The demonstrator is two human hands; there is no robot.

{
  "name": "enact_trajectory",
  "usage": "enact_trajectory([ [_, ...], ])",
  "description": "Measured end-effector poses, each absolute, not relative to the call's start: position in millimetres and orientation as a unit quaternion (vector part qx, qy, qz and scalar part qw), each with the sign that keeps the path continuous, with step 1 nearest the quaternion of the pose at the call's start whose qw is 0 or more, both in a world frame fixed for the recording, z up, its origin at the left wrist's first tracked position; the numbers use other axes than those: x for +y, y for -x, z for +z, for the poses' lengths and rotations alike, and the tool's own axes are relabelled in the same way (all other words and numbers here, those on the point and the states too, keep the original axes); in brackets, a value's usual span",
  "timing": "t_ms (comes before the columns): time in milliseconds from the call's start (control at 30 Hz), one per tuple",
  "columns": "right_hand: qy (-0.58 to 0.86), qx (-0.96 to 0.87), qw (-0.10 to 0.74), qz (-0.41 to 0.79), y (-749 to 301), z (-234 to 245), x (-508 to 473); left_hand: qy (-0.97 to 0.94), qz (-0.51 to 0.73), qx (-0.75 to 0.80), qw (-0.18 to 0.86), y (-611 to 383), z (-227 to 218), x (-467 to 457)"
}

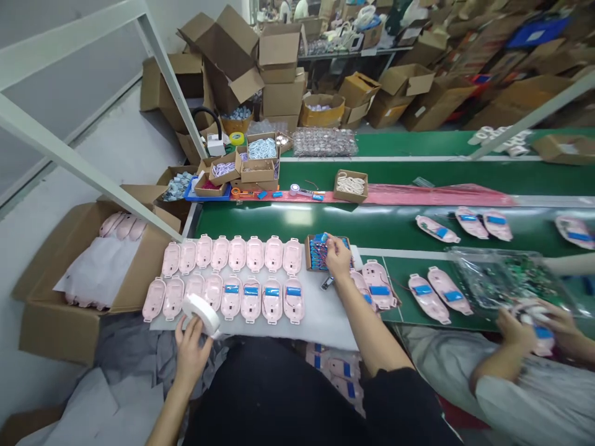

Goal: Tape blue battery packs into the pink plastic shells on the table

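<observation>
My left hand [189, 348] is closed around a roll of white tape [203, 311], held over the near left edge of the foam-covered worktop. Over a small cardboard box of blue batteries [318, 255], my right hand [338, 255] pinches one blue battery [320, 238]. Two rows of pink plastic shells [237, 253] lie between my hands. Several shells in the near row carry a blue battery [272, 292]; those in the far row have none. The tape roll partly hides a near-row shell [194, 285]. A small dark metallic piece [327, 282] lies below my right wrist.
To the right, a co-worker's hands [525, 328] hold a pink shell beside a clear tray of green circuit boards [525, 279]. More battery-fitted shells [379, 288] lie on the green belt [297, 217]. At left stands an open carton [111, 272]; a metal frame post [171, 80] rises behind.
</observation>
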State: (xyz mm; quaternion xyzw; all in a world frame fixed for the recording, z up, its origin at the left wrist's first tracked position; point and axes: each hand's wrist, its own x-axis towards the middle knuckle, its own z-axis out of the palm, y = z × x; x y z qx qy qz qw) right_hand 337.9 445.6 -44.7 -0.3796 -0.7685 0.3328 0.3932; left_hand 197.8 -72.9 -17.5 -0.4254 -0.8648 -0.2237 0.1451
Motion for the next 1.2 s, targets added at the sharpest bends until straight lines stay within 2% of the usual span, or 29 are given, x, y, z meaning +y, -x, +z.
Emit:
enact_trajectory([
  [133,0.37,-0.737,0.434,0.363,-353,5,364,0.494,-0.196,-0.839,0.116,-190,12,-34],
  [333,0.319,-0.732,0.355,0.486,-345,43,258,0.573,-0.147,-0.806,0.035,-193,38,1],
  [500,0.295,-0.816,0.295,0.4,-329,50,224,0.583,-0.153,-0.798,0.016,-195,42,4],
  [633,0.288,-0.854,0.204,0.383,-318,56,217,0.593,-0.132,-0.794,0.007,-197,47,3],
  [733,0.274,-0.825,0.155,0.469,-317,52,215,0.588,-0.113,-0.801,-0.009,-195,51,1],
  [833,0.24,-0.718,0.129,0.64,-320,31,205,0.581,-0.1,-0.807,-0.027,-190,52,-4],
  [900,0.254,-0.623,0.134,0.728,-320,9,193,0.584,-0.094,-0.805,-0.052,-188,50,-7],
  [1000,0.316,-0.522,0.185,0.77,-308,-20,187,0.593,-0.09,-0.795,-0.095,-188,42,-15],
  [1133,0.374,-0.505,0.338,0.701,-255,-44,225,0.62,-0.095,-0.766,-0.144,-182,18,-47],
  [1167,0.381,-0.512,0.364,0.678,-239,-50,234,0.607,-0.101,-0.775,-0.148,-177,11,-62],
  [1200,0.378,-0.538,0.348,0.669,-223,-57,238,0.575,-0.109,-0.799,-0.142,-172,2,-80],
])
